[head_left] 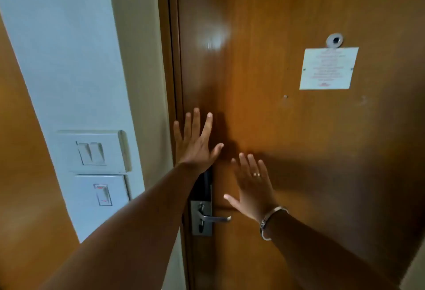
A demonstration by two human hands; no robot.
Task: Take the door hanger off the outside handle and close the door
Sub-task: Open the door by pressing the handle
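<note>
A brown wooden door (287,128) fills the view, seen from inside, its left edge flush against the frame (171,82). My left hand (195,142) lies flat on the door near that edge, fingers spread. My right hand (253,186) is flat on the door lower and to the right, with a ring and a metal bangle. Both hands hold nothing. The silver lever handle (213,217) on its metal lock plate sits below, between my forearms. No door hanger shows in this view.
A white printed notice (328,69) is fixed on the door under a peephole (334,40). On the white wall strip to the left sit two switch plates (92,149), one above the other. A brown panel borders the far left.
</note>
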